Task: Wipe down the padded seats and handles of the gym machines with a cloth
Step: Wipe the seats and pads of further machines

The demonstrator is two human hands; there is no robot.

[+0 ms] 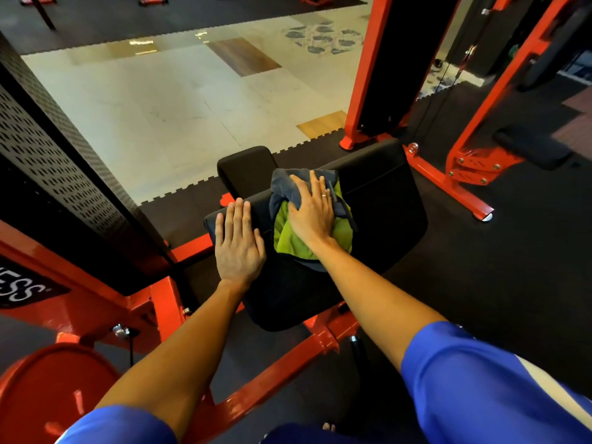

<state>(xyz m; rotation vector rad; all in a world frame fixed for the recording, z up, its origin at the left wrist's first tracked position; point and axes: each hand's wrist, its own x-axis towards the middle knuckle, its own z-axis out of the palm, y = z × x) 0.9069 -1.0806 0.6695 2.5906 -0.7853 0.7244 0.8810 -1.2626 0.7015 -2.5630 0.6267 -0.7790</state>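
The cloth (283, 232) (grey, with a green side) is pressed on the middle of the black padded seat (384, 203) by the right hand (312, 216), which is spread open and flat. The left hand (238, 245) is laid flat on the seat's left edge, nothing held.

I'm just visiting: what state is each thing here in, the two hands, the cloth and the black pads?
seat pad, black, partly covered by the cloth.
cloth, bunched, grey and green, lying on the seat pad.
left hand, flat on the seat pad's left edge, fingers straight.
right hand, pressing flat on the cloth, fingers spread.
small pad, beyond, untouched by the hands.
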